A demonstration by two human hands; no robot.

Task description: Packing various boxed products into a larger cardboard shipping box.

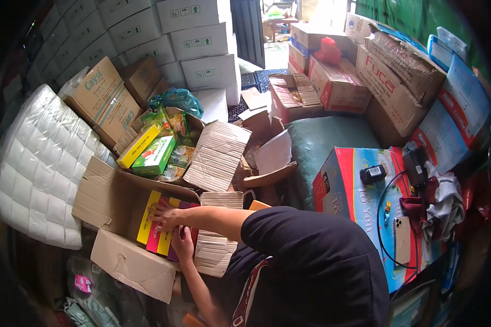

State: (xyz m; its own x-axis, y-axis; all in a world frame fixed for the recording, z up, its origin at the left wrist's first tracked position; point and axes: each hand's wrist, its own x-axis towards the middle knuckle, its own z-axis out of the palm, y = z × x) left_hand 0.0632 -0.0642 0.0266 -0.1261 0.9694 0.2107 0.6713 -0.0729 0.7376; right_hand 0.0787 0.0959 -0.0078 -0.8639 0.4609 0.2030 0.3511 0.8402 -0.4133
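An open brown carton (112, 188) stands before me, its flaps spread outward. Slim boxes lie side by side inside it: a yellow box (145, 229), a pink box (153, 238), another yellow one and a purple box (172, 254). My right hand (168, 216) lies over the tops of these boxes with its fingers spread. Just below it, my left hand (183, 245) is curled at the purple box's side, near the carton's right edge. Something small and dark shows by its thumb; what it is, I cannot make out.
Behind stands a carton (201, 125) of packets and green and yellow boxes. Wrapped white rolls (35, 169) lean at left; white cartons (204, 41) are stacked at the back. On a blue-red carton (338, 163) at right lie a phone (402, 240), cable and black device (372, 174).
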